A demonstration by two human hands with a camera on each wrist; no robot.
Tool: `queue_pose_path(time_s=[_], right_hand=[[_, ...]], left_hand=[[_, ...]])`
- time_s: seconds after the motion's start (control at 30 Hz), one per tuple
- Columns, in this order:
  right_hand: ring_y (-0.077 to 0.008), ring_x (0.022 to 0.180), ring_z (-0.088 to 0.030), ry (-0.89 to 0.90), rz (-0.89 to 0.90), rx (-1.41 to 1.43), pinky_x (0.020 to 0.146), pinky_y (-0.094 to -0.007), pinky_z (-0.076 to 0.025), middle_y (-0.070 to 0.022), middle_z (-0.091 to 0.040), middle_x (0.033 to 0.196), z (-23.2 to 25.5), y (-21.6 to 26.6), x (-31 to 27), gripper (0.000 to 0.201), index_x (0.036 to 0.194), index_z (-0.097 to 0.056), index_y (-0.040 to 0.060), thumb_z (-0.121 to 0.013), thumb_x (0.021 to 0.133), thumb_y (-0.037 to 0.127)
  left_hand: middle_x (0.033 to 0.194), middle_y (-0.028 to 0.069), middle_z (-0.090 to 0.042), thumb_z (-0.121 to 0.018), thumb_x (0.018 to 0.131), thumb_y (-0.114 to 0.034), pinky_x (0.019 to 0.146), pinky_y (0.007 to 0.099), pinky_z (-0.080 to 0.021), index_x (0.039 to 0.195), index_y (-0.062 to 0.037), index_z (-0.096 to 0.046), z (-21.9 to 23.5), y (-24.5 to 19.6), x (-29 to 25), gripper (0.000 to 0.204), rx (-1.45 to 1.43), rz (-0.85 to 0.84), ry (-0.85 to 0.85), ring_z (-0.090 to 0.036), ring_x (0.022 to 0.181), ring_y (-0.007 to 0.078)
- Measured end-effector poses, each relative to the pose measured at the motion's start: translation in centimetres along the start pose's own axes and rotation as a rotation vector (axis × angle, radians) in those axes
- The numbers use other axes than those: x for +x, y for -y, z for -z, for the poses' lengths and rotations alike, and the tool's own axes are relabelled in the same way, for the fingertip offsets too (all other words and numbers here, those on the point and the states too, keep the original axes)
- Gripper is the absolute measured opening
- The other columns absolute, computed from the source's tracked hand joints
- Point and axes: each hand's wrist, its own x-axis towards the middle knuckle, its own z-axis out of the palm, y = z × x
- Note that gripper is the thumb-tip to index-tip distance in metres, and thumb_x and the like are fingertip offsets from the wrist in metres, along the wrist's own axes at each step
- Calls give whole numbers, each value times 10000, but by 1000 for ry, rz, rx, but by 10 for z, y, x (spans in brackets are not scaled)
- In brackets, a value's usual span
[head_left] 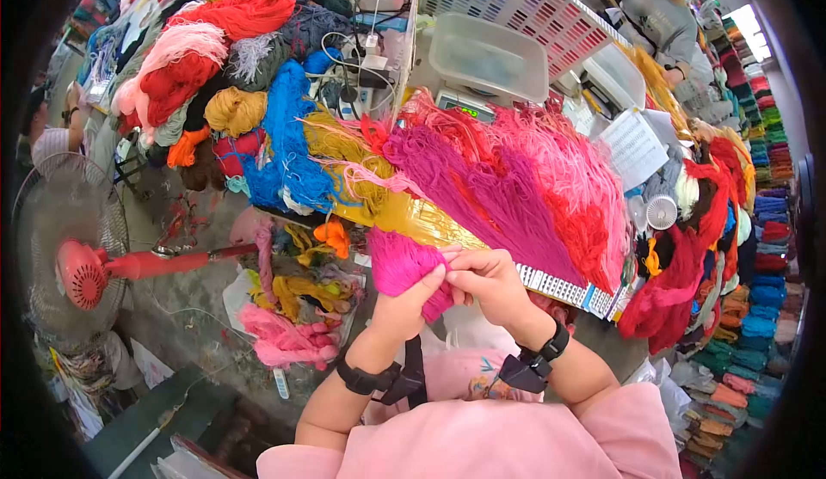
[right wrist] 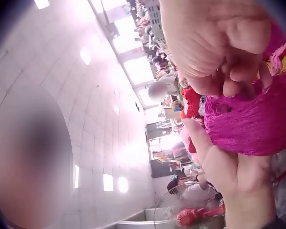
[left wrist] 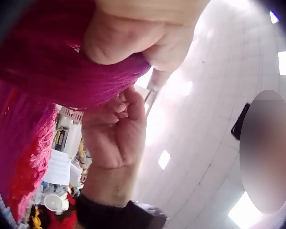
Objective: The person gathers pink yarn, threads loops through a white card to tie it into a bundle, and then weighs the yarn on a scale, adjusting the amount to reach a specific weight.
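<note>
A folded skein of magenta yarn [head_left: 397, 264] is held up in front of the chest, above the table's near edge. My left hand [head_left: 411, 305] grips it, thumb across the near side and the far fingers hidden behind the yarn. The right hand [head_left: 492, 285] meets it at the right edge, thumb and fingertips pinched together beside the left thumb. In the right wrist view, the curled fingers of that hand [right wrist: 224, 52] press against the skein [right wrist: 252, 119]. Whatever fine strand lies between those fingertips, I cannot tell.
Loose purple yarn [head_left: 482, 187] and pink yarn [head_left: 559, 161] spread across the table ahead, with a plastic tub [head_left: 489, 56] and a scale [head_left: 465, 107] behind. Blue yarn [head_left: 288, 135] heaps at left. A red fan [head_left: 82, 273] stands at far left. Another person [head_left: 658, 23] is at back right.
</note>
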Motion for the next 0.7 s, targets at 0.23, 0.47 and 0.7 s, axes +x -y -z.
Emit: queue_pose_path(time_s=[0.23,0.47,0.7], right_hand=[[-94,459,-520,31,-219,334,449,-186,-447,-72,-576,712,-11,21,-6,66,732,-569,-15,-505,729,0],[-25,450,-392,78,-80,-5,379,-180,-277,11,-486,562,-12,20,0,140,618,-556,12,-552,739,83],[-51,476,-386,20,-15,155,422,-181,-287,-4,-494,648,8,23,9,81,722,-562,10,-521,751,74]], left_hand=[[883,101,-526,-354,848,-154,757,319,-412,1034,25,-447,-2,-13,-17,274,-375,14,0,-519,833,193],[857,101,-537,-398,837,-130,717,312,-433,1012,14,-470,-21,-17,-12,238,-180,-58,-26,-540,772,195],[752,63,-518,-443,822,-122,676,281,-428,814,-16,-512,-20,-14,14,127,-286,-59,-212,-516,654,149]])
